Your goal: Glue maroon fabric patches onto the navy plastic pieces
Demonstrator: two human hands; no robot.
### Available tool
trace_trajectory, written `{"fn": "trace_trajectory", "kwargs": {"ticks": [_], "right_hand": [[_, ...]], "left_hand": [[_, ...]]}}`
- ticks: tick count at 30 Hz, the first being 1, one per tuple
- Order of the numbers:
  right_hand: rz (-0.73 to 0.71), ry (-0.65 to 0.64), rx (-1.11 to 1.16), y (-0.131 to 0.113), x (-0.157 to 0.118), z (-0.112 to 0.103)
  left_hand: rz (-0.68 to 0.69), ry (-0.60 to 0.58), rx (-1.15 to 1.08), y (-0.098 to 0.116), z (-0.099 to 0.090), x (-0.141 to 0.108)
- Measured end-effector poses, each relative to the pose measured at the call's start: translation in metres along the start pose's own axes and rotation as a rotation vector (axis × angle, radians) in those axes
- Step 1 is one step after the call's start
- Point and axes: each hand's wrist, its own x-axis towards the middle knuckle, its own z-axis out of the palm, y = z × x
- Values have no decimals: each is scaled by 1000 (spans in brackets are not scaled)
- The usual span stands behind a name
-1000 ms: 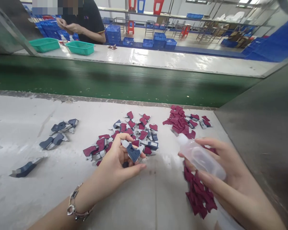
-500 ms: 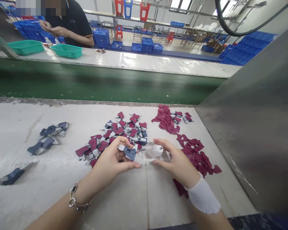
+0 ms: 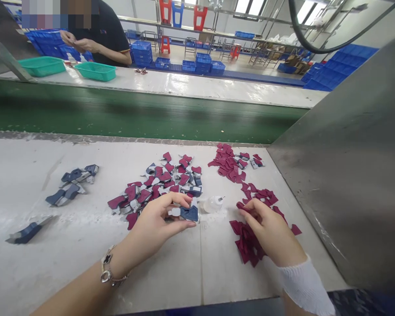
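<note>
My left hand [image 3: 158, 226] is closed around a dark blue and light grey plastic part [image 3: 188, 213], its recessed side showing. To the right, my right hand [image 3: 271, 228] pinches a small maroon flat piece [image 3: 241, 206] between thumb and fingers. A clear glue bottle [image 3: 212, 204] with a thin metal tip stands on the table between the hands, touched by neither. Loose maroon pieces [image 3: 248, 245] lie under and around my right hand. Beyond my left hand is a heap of blue-grey parts with maroon pieces on them [image 3: 164, 177].
More maroon pieces [image 3: 226, 162] are piled at the back right. Several blue-grey parts [image 3: 66, 193] lie at the left. A metal panel [image 3: 355, 175] bounds the right side. Across the green conveyor side [image 3: 145, 116], a co-worker [image 3: 108, 35] sits behind teal trays [image 3: 97, 71].
My right hand has left the glue bottle, now standing, and moved right, taking a maroon piece. My left hand has turned the plastic part and shifted slightly right.
</note>
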Motion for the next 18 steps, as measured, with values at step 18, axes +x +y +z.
{"fn": "trace_trajectory", "kwargs": {"ticks": [18], "right_hand": [[8,-575,939,-54,-70,19]], "left_hand": [[363,233,111,-3,56,-75]]}}
